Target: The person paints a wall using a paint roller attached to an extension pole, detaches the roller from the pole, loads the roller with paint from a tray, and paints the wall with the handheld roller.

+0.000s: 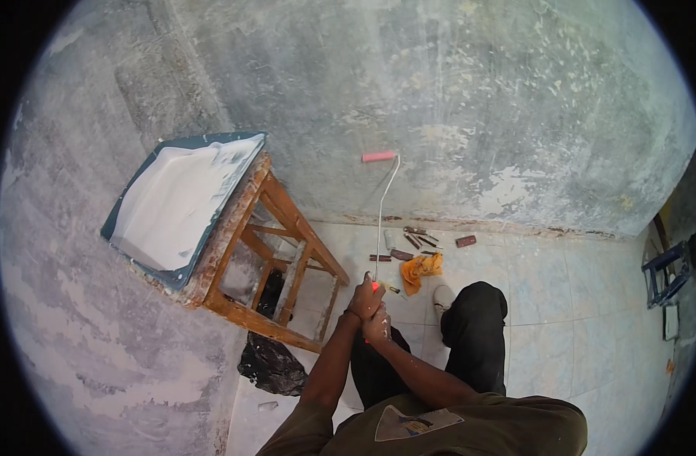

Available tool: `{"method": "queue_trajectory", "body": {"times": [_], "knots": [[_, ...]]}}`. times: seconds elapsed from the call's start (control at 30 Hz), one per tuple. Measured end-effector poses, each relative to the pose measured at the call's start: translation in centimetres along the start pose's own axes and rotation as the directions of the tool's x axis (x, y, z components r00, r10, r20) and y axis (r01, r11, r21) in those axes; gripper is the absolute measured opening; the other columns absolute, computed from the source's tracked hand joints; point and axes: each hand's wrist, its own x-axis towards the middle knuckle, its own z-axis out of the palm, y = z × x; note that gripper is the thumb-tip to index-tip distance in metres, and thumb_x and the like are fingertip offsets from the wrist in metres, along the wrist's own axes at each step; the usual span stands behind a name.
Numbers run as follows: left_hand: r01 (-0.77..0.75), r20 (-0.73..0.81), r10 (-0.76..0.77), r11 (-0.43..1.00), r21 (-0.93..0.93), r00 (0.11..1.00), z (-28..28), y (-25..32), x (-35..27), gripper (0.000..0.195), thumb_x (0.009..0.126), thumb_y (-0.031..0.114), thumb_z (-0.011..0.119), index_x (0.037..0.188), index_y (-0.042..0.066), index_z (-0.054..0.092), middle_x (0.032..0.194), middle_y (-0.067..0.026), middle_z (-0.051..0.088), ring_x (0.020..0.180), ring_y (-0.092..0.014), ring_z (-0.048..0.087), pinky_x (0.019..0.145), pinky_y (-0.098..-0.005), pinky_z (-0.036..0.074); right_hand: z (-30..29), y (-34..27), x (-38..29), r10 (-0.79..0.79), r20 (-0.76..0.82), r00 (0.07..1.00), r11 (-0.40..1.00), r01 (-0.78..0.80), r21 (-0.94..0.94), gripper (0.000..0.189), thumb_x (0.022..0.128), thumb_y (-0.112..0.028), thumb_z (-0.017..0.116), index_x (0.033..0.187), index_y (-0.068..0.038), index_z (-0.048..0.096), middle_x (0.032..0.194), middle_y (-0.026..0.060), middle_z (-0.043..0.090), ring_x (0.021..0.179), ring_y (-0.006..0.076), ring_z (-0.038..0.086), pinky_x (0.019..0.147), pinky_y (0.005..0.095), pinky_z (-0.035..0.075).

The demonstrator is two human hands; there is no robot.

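Both my hands grip the orange handle of a paint roller with a long bent wire frame (pixel 380 228). My left hand (pixel 365 299) is higher on the handle, and my right hand (pixel 377 326), specked with white, is lower, close against it. The pink roller sleeve (pixel 378 156) is at the grey, patchy wall (pixel 325 85); whether it touches cannot be told. To the left, a blue-green paint tray (pixel 186 273) holding white paint (pixel 165 208) lies on top of a paint-stained wooden stool (pixel 256 328).
On the tiled floor (pixel 541 285) near the wall lie several small hand tools (pixel 413 241), an orange cloth (pixel 422 271) and a dark red block (pixel 466 241). A black plastic bag (pixel 272 366) lies by the stool. A blue metal frame (pixel 665 273) stands far right.
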Motion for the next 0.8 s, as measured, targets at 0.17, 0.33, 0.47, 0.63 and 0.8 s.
{"method": "queue_trajectory", "body": {"times": [0.17,0.33,0.47,0.63,0.8], "knots": [[-0.301,-0.213,0.300,0.953,0.026,0.930,-6.3,4.5,3.2,0.050,0.087,0.030,0.054,0.112,-0.011,0.040,0.081,-0.0324,0.059,0.082,-0.048,0.058,0.071,-0.0524,0.047,-0.4,-8.0,3.6,-0.448,-0.177,0.876,0.876,0.470,0.107,0.039,0.077,-0.008,0.063,0.111,0.003,0.047,0.097,0.0283,0.055,0.088,0.0474,0.056,0.069,0.0503,0.047],[-0.312,-0.150,0.317,0.948,0.054,0.936,-9.7,8.6,5.6,0.044,0.086,0.029,0.055,0.102,-0.009,0.042,0.082,-0.0318,0.059,0.083,-0.050,0.057,0.070,-0.0511,0.046,-1.4,-11.5,6.5,-0.242,-0.038,0.970,0.944,0.244,0.221,0.056,0.077,-0.006,0.061,0.125,0.003,0.035,0.111,0.0335,0.051,0.099,0.0502,0.053,0.079,0.0508,0.044],[-0.205,-0.103,0.197,0.975,-0.083,0.975,-3.5,3.3,5.7,0.041,0.085,0.030,0.058,0.097,-0.007,0.047,0.086,-0.0290,0.060,0.084,-0.045,0.059,0.072,-0.0494,0.046,-0.4,-4.1,5.7,-0.324,-0.121,0.938,0.941,0.332,0.060,0.044,0.081,-0.012,0.059,0.118,0.002,0.039,0.098,0.0303,0.058,0.092,0.0498,0.056,0.075,0.0526,0.046],[0.000,0.036,0.002,0.999,-0.043,0.999,4.6,-1.6,1.9,0.047,0.083,0.033,0.057,0.099,-0.010,0.046,0.089,-0.0331,0.060,0.090,-0.046,0.059,0.077,-0.0484,0.047,-0.4,4.7,0.8,-0.124,-0.127,0.984,0.989,0.112,-0.093,0.043,0.084,-0.021,0.059,0.114,0.003,0.041,0.091,0.0292,0.061,0.090,0.0496,0.058,0.076,0.0519,0.047],[-0.042,-0.061,0.037,0.995,-0.091,0.997,5.1,-1.9,1.3,0.041,0.083,0.031,0.055,0.095,-0.008,0.048,0.081,-0.0304,0.060,0.082,-0.046,0.060,0.071,-0.0502,0.048,-1.9,2.9,0.6,0.002,-0.027,1.000,0.999,-0.002,-0.032,0.044,0.081,-0.019,0.060,0.114,0.004,0.041,0.094,0.0305,0.061,0.089,0.0495,0.058,0.074,0.0520,0.047]]}}
